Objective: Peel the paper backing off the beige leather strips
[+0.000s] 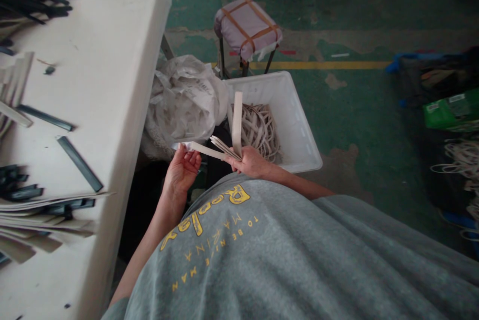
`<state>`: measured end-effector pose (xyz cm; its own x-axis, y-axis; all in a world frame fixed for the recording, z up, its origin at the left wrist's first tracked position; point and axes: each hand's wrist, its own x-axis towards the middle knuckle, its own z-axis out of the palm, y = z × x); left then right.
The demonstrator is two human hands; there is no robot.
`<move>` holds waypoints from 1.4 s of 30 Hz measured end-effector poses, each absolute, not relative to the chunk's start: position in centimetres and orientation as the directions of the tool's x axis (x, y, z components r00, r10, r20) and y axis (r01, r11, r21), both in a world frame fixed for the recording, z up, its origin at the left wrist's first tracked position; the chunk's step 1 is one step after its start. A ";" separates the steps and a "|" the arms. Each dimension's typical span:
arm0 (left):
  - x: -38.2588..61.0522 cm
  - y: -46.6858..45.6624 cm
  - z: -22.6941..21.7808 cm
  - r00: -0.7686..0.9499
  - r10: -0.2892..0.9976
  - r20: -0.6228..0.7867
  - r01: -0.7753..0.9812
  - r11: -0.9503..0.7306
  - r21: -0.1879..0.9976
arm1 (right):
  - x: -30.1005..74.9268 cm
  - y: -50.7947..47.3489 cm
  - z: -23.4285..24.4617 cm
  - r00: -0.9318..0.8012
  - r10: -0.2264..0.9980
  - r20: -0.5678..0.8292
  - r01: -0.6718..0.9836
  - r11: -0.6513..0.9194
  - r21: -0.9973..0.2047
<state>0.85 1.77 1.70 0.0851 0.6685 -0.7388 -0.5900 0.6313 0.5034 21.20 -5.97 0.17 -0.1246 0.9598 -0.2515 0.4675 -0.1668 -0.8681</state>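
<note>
My right hand [251,162] is closed around several beige strips [237,125], flat and narrow like straps. One of them stands upward from the fist, and the short ends of others fan out to the left. Between my two hands stretches one strip [207,151], its left end pinched by the fingers of my left hand [183,167]. A bit of whitish film or paper shows at that pinched end; what it is I cannot make out. Just beyond my right hand, a white plastic bin [295,125] holds a tangle of similar beige strips [262,130].
A white table [112,60] on the left carries dark strips [80,162] and beige strips [33,230]. Past my hands stand a bag of whitish scraps [183,95] and a cushioned stool [249,25]. Green packages [452,110] and bundled cords [460,160] lie at right.
</note>
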 end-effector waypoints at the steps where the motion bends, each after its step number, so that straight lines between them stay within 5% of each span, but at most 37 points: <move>1: 0.9 1.8 1.7 0.086 0.665 -0.742 -0.590 0.634 0.500 | 21.2 -5.9 0.1 -0.127 0.961 -0.248 0.465 -0.163 -0.870; 26: 1.7 0.0 0.2 0.149 0.660 -0.736 -0.504 0.691 0.518 | 19.9 -4.7 0.7 -0.179 0.923 -0.341 0.492 -0.216 -0.843; 31: 2.0 -1.5 -0.6 0.193 0.724 -0.663 -0.430 0.669 0.606 | 19.3 -3.7 1.0 -0.257 0.888 -0.382 0.472 -0.230 -0.851; 37: -0.3 -1.6 -0.5 0.016 0.860 -0.509 -0.496 0.449 0.743 | 22.7 -5.4 1.2 -0.320 0.863 -0.391 0.452 -0.224 -0.864; 42: 0.7 -3.5 0.3 0.147 0.849 -0.508 -0.424 0.518 0.743 | 22.4 -6.5 2.7 -0.293 0.877 -0.381 0.463 -0.219 -0.859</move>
